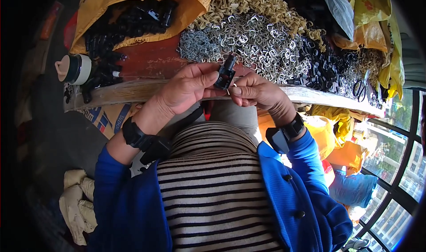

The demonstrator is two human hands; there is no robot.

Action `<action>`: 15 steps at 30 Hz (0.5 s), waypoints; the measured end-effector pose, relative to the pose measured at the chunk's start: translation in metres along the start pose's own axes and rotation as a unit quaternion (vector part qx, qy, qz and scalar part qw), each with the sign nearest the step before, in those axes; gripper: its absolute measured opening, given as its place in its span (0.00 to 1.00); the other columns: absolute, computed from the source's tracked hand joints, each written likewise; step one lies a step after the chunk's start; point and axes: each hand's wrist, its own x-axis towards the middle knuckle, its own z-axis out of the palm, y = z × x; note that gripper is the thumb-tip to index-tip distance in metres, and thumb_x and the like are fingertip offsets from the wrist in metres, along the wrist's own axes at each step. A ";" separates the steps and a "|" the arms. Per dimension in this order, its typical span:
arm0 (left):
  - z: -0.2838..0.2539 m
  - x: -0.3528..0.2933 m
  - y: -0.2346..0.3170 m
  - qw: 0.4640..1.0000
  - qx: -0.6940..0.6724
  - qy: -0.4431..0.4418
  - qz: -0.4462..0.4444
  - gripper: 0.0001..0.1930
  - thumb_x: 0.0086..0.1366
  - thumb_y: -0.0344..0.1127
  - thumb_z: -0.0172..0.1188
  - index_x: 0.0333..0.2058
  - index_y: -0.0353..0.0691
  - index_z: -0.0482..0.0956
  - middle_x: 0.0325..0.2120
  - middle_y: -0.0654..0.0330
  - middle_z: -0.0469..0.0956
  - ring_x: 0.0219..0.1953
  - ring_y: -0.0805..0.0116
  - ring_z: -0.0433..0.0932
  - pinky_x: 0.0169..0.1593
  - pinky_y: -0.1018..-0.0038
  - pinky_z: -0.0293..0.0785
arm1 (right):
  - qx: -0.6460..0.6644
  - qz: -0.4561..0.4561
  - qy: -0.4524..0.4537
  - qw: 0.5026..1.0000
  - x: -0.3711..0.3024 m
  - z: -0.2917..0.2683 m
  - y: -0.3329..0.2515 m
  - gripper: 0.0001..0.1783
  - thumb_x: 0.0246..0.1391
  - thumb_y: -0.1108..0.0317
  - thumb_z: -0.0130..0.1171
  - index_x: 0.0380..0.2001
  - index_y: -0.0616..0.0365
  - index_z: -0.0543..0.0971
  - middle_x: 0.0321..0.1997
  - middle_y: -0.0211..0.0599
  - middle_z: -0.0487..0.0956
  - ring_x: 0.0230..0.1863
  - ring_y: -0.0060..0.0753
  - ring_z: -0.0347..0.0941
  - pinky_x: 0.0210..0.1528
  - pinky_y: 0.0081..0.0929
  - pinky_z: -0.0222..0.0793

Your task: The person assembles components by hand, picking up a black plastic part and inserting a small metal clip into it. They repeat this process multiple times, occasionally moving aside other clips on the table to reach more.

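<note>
The left hand [188, 85] pinches a black plastic part [225, 76] between thumb and fingers. Right beside that grip, the right hand [259, 91] holds a small pale piece [229, 91] at the part's lower end. Beyond both lie silvery metal clips [270, 43]; a cup [82, 69] stands leftward.

a slim pale piece [229, 92] sits beside a tilted black part [226, 73].
</note>
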 end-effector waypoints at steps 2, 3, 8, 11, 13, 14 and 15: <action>0.001 0.000 0.002 1.000 0.006 -0.016 -0.005 0.13 0.57 0.32 0.46 0.41 0.35 0.67 0.37 0.59 0.71 0.40 0.70 0.70 0.45 0.71 0.66 | 0.015 0.009 0.006 1.000 0.001 -0.001 0.000 0.17 0.48 0.60 0.49 0.14 0.61 0.70 0.12 0.25 0.65 0.13 0.12 0.54 0.14 0.09 0.45; 0.000 0.001 0.002 1.000 0.005 -0.015 -0.006 0.13 0.57 0.32 0.46 0.41 0.35 0.67 0.37 0.59 0.71 0.40 0.70 0.70 0.45 0.71 0.66 | 0.023 0.013 0.009 1.000 0.001 -0.002 0.001 0.17 0.48 0.60 0.49 0.14 0.61 0.70 0.12 0.25 0.65 0.13 0.12 0.54 0.13 0.09 0.45; -0.014 0.004 0.000 1.000 0.022 -0.008 -0.006 0.15 0.56 0.33 0.47 0.41 0.33 0.66 0.36 0.55 0.71 0.41 0.66 0.69 0.48 0.67 0.64 | 0.056 -0.014 0.046 0.997 0.005 -0.002 -0.001 0.15 0.47 0.59 0.51 0.16 0.60 0.72 0.12 0.23 0.65 0.13 0.11 0.55 0.14 0.08 0.47; -0.019 0.008 -0.002 0.999 0.040 0.025 -0.008 0.14 0.56 0.32 0.48 0.41 0.33 0.66 0.36 0.56 0.71 0.41 0.67 0.70 0.48 0.69 0.63 | 0.083 -0.129 0.130 0.980 0.010 -0.003 0.004 0.12 0.46 0.62 0.53 0.18 0.60 0.71 0.16 0.23 0.67 0.18 0.11 0.58 0.19 0.09 0.52; -0.020 0.010 -0.002 0.998 0.048 0.051 0.008 0.14 0.56 0.32 0.48 0.41 0.33 0.67 0.36 0.56 0.71 0.41 0.68 0.69 0.48 0.71 0.63 | 0.029 -0.160 0.153 0.975 0.012 -0.001 0.007 0.10 0.46 0.64 0.53 0.20 0.59 0.70 0.18 0.23 0.67 0.18 0.11 0.58 0.19 0.09 0.52; -0.021 0.011 -0.002 0.996 0.053 0.063 0.016 0.14 0.56 0.32 0.49 0.41 0.33 0.67 0.36 0.56 0.71 0.41 0.69 0.69 0.48 0.71 0.63 | -0.027 -0.191 0.174 0.966 0.012 0.001 0.009 0.08 0.47 0.66 0.52 0.22 0.59 0.70 0.20 0.23 0.67 0.19 0.11 0.58 0.20 0.08 0.52; -0.020 0.012 -0.002 0.997 0.052 0.063 0.015 0.14 0.56 0.32 0.49 0.41 0.33 0.67 0.36 0.56 0.71 0.41 0.69 0.69 0.48 0.71 0.63 | -0.083 -0.221 0.194 0.952 0.013 0.002 0.009 0.07 0.47 0.67 0.52 0.24 0.59 0.69 0.23 0.23 0.68 0.20 0.10 0.58 0.21 0.07 0.52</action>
